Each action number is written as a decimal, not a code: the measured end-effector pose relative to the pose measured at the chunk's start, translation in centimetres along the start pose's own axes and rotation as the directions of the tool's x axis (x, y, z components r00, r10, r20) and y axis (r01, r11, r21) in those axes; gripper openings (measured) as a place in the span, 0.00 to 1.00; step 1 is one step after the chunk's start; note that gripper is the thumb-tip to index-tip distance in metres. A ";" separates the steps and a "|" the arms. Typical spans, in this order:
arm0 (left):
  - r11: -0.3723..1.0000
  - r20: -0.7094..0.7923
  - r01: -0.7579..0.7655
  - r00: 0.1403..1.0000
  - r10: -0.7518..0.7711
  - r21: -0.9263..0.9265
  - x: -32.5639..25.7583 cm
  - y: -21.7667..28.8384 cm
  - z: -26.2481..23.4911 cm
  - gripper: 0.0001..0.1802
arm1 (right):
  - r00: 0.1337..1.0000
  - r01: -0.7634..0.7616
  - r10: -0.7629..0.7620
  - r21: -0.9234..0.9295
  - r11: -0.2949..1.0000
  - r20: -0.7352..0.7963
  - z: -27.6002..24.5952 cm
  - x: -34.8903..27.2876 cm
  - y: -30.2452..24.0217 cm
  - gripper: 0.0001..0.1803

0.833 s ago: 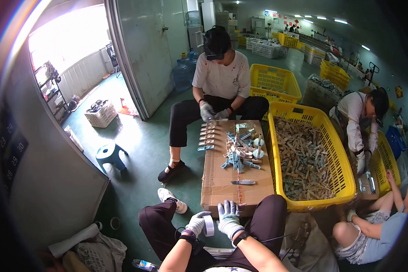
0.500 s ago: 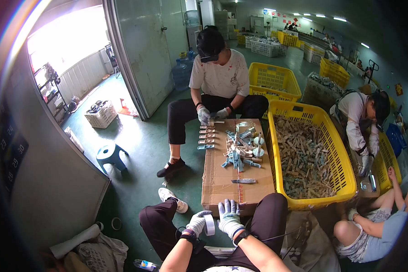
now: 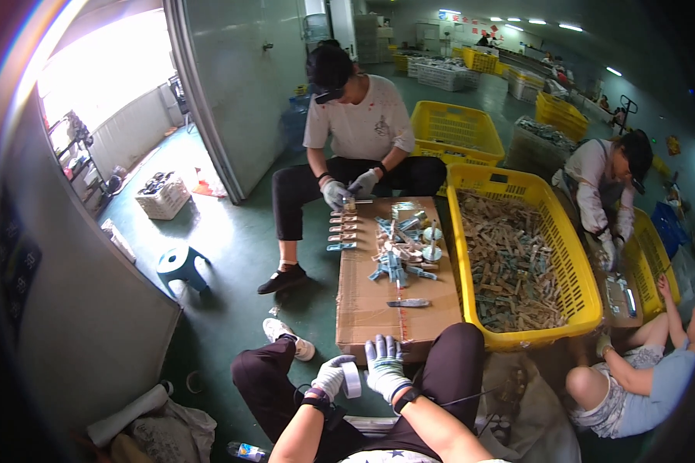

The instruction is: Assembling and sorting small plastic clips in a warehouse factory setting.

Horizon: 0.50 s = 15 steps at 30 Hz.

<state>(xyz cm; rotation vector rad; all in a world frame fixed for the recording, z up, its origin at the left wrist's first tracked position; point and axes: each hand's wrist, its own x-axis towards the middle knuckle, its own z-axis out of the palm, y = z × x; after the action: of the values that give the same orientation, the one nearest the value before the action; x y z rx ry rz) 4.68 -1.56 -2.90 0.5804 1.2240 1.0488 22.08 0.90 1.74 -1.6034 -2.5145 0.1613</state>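
Note:
My left hand (image 3: pixel 329 376), in a whitish work glove, is closed on a roll of white tape (image 3: pixel 352 380) held on edge between my knees. My right hand (image 3: pixel 386 366), gloved as well, holds nothing; its fingers stretch out against the near edge of the cardboard box (image 3: pixel 363 312). Beyond it on the box lies a utility knife (image 3: pixel 408 303). Farther back is a heap of blue and beige clips (image 3: pixel 394 261), with white round pieces beside it. Several clips stand in a row (image 3: pixel 342 237) along the left edge, where a co-worker's gloved hands (image 3: pixel 347 194) are working.
A yellow crate (image 3: pixel 591 305) full of clips stands right of the box. Two more people (image 3: pixel 598 181) sit at the far right. On the left are a blue stool (image 3: pixel 179 262) and a white basket (image 3: pixel 162 197). A plastic bottle (image 3: pixel 247 451) lies near my left forearm.
The whole view has shifted slightly, so the scene sits farther left. My hands keep almost the same pose, with the tape roll still in the left. The co-worker's hands opposite have moved slightly.

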 end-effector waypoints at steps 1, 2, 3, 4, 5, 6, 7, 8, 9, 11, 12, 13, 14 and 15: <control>0.999 -0.009 -0.023 1.000 0.023 0.033 -0.2 0.1 0.2 0.16 | 1.000 0.009 -0.009 -0.012 1.000 -0.019 0.3 -0.1 0.2 0.43; 0.997 -0.006 -0.044 0.999 0.044 0.064 -0.2 0.3 0.6 0.16 | 0.999 0.009 -0.010 -0.030 1.000 -0.037 0.5 -0.1 0.4 0.43; 0.996 -0.029 -0.015 0.999 0.018 0.091 -0.4 0.5 1.0 0.17 | 0.999 0.013 -0.015 -0.032 0.999 -0.047 0.7 -0.1 0.7 0.41; 0.995 -0.032 -0.025 0.999 0.028 0.092 -0.4 0.4 0.1 0.17 | 0.997 0.031 -0.032 -0.023 0.999 -0.071 0.8 0.0 0.1 0.40; 0.996 -0.048 -0.023 0.998 0.027 0.085 -0.4 0.2 -0.3 0.16 | 0.996 0.038 -0.038 -0.005 0.999 -0.075 0.9 0.1 -0.2 0.39; 0.997 -0.058 -0.018 0.998 0.022 0.079 -0.5 0.2 -0.3 0.16 | 0.996 0.039 -0.038 0.009 0.999 -0.078 0.9 0.1 -0.2 0.39; 0.997 -0.068 0.001 0.998 0.004 0.073 -0.6 0.4 0.1 0.15 | 0.996 0.027 -0.026 0.007 1.000 -0.080 0.9 0.0 -0.1 0.39; 0.998 -0.090 0.013 0.996 -0.007 0.067 -0.8 0.7 0.2 0.14 | 0.996 0.027 -0.026 0.008 1.000 -0.085 0.9 0.0 -0.3 0.40; 0.998 -0.069 -0.018 0.997 0.021 0.056 0.1 -0.3 -0.7 0.13 | 0.996 0.024 -0.021 0.027 0.999 -0.084 0.8 0.0 -0.5 0.41; 1.000 -0.075 -0.012 0.997 0.013 0.021 0.0 -0.2 -0.3 0.12 | 0.997 0.006 -0.006 0.008 1.000 -0.073 0.8 -0.1 -0.2 0.43; 1.000 -0.070 -0.006 0.998 0.007 0.004 0.1 -0.4 -0.2 0.12 | 0.998 0.003 -0.003 0.006 1.000 -0.063 0.8 -0.3 -0.1 0.43; 1.000 -0.070 0.006 0.998 -0.008 -0.027 -0.1 -0.2 -0.1 0.12 | 0.999 0.001 0.000 0.012 1.000 -0.042 0.5 -0.4 -0.1 0.43; 1.000 -0.064 0.003 0.998 -0.005 -0.029 0.1 -0.3 -0.1 0.12 | 0.999 0.000 0.000 -0.002 1.000 -0.034 0.7 -0.3 -0.1 0.43; 1.000 -0.058 0.002 0.998 -0.003 -0.017 0.1 -0.4 -0.3 0.12 | 1.000 0.000 0.000 -0.003 1.000 -0.024 0.7 -0.3 -0.1 0.44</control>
<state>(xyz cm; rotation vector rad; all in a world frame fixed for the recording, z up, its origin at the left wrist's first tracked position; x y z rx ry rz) 4.53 -1.69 -3.38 0.5386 1.2654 1.0788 22.00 0.60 1.09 -1.5968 -2.4981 0.1382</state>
